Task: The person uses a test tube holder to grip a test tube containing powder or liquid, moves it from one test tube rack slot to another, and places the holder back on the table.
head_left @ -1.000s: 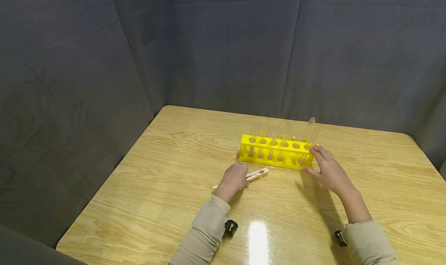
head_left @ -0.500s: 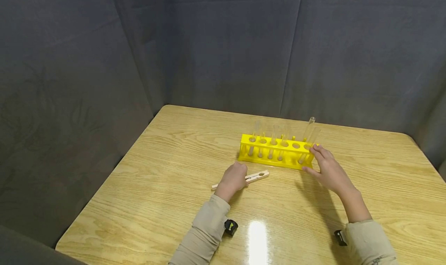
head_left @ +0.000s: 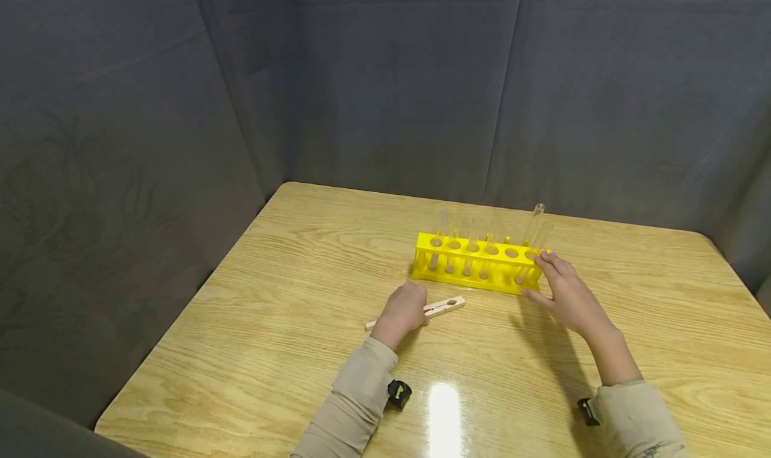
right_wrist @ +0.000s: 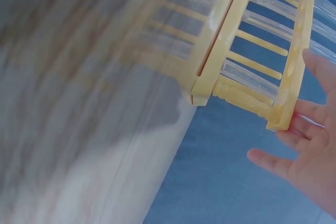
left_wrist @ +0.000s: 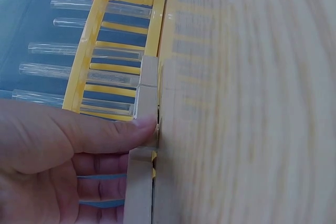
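My left hand (head_left: 405,307) grips a wooden test tube clamp (head_left: 447,307) low over the table, its jaws pointing right. In the left wrist view, the thumb (left_wrist: 113,134) presses on the clamp's side with the fingers behind it. Just beyond stands a yellow test tube rack (head_left: 476,282) holding several clear test tubes (head_left: 474,232); the second hole from the right has no tube. My right hand (head_left: 572,300) rests its fingertips on the rack's right end. In the right wrist view its fingers are nearly straight and the thumb is spread apart from the rack.
A wood-grain table (head_left: 289,270) with rounded corners lies under everything. Grey cloth (head_left: 391,96) hangs behind it and along the left side. At the rack's back right, a test tube (head_left: 533,223) rises at a slant above the others.
The test tube clamp's front end has dipped slightly toward the table in my left hand. My right hand and the rack have stayed put.
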A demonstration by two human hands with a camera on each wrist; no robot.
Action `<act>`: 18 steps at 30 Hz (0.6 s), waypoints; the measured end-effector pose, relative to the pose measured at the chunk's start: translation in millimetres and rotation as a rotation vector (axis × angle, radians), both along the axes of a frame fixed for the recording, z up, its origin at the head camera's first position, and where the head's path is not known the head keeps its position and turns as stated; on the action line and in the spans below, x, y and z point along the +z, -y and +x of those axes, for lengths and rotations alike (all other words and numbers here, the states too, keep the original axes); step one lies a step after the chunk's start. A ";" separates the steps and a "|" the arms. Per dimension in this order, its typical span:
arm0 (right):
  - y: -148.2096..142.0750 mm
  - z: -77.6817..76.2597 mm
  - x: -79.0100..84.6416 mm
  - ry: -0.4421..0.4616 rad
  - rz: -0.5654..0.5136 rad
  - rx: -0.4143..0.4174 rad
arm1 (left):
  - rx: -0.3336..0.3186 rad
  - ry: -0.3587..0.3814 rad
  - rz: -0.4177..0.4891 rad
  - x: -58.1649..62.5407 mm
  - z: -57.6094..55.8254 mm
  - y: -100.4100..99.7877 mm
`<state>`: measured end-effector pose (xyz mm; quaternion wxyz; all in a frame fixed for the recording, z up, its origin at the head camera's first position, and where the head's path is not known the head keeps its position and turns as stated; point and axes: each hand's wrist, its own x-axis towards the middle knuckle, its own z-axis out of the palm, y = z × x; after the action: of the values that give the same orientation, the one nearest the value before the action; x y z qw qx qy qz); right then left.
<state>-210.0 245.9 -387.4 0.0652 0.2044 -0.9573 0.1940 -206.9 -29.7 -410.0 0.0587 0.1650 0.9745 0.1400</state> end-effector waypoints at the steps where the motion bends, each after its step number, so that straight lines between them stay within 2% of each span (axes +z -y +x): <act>1: 0.0 0.1 0.4 -0.003 0.003 0.000 | 0.002 0.001 -0.001 0.1 0.0 -0.1; 10: 1.2 -0.3 1.4 -0.040 0.025 0.014 | 0.005 -0.007 -0.021 3.6 1.3 -1.4; 13: 1.3 0.5 2.8 -0.038 0.013 0.021 | -0.004 -0.053 -0.014 5.9 2.4 -2.2; 18: 0.2 1.7 4.8 -0.004 -0.028 0.027 | -0.017 -0.173 0.021 9.8 2.3 -4.3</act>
<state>-208.4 245.7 -382.6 0.0674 0.2170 -0.9514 0.2079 -204.5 -25.4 -400.2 -0.0262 0.1853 0.9730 0.1351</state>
